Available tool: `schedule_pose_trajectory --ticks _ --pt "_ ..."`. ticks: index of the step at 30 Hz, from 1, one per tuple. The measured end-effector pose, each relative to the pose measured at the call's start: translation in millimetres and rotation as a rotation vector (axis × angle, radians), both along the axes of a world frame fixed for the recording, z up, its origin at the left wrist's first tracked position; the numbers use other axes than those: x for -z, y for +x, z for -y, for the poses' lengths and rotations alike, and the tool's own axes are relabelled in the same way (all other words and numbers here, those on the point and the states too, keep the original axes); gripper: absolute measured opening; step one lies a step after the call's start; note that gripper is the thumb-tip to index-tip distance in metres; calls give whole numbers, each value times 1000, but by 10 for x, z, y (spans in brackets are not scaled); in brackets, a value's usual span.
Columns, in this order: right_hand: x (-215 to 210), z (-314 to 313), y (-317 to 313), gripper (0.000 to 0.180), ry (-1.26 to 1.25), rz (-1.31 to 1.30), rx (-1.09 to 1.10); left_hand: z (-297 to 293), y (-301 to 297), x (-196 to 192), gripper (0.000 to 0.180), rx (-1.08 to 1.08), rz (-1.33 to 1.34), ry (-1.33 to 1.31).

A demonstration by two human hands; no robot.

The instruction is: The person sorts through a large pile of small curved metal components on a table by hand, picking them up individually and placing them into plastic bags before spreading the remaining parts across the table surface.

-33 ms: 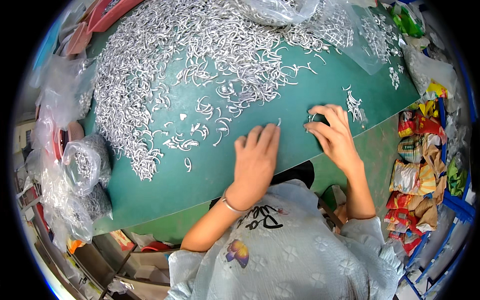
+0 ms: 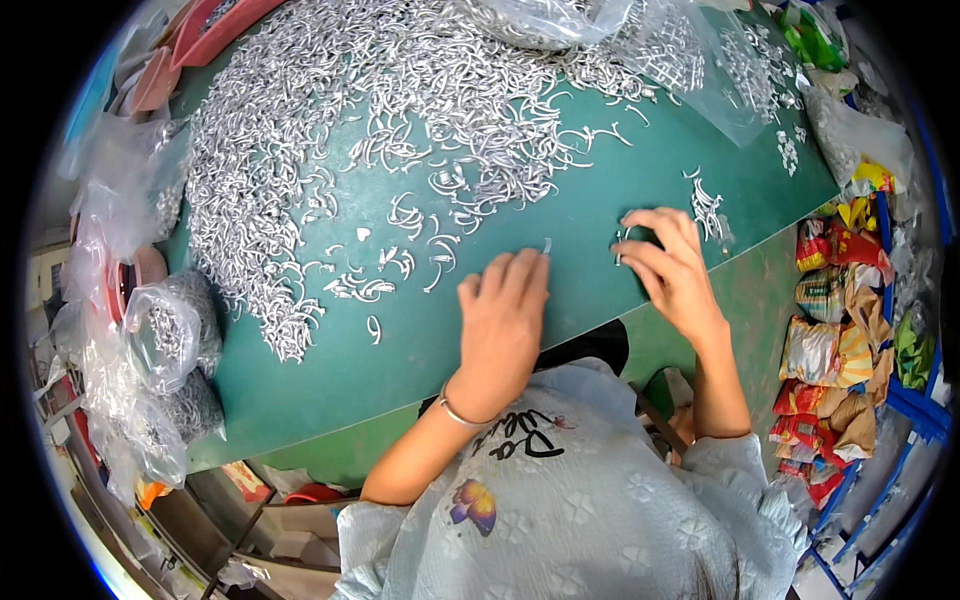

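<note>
Head view, right grip [image 2: 677,272]: pinched a small silvery piece [image 2: 619,239], partly hidden by fingertips.
Left grip [image 2: 502,325]: fingers lay together, undersides hidden; whether they held the pale sliver [image 2: 547,245] at their tips, I couldn't tell.
Curved pieces [image 2: 270,160]: heaped on the table [image 2: 590,290] beyond the left grip, cut off above.

Past the right edge of the table [image 2: 300,410], colourful packets [image 2: 812,352] sit by a blue rack [image 2: 917,413]; crumpled clear plastic [image 2: 115,195] crowds the left edge, a pink tray [image 2: 222,38] farther back.
</note>
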State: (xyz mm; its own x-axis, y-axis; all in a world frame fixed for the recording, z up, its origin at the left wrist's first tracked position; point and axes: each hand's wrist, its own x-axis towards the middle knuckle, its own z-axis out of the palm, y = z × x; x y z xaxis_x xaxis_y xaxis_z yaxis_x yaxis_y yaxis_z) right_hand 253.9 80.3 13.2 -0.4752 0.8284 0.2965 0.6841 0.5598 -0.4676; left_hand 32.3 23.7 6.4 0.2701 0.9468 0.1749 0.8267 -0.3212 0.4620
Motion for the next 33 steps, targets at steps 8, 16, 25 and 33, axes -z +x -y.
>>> schedule_pose_trajectory --ticks 8,16,25,33 --pt "-6 131 31 20 -82 -79 196 -81 136 11 39 15 6 60" --pt "122 43 153 13 41 -61 303 -565 619 -49 43 341 85 143" --pt "37 -55 -91 27 101 -26 248 -23 139 -101 44 128 -127 -9" --pt "84 125 -773 34 -128 -133 -113 530 -274 -127 45 -243 144 -76"
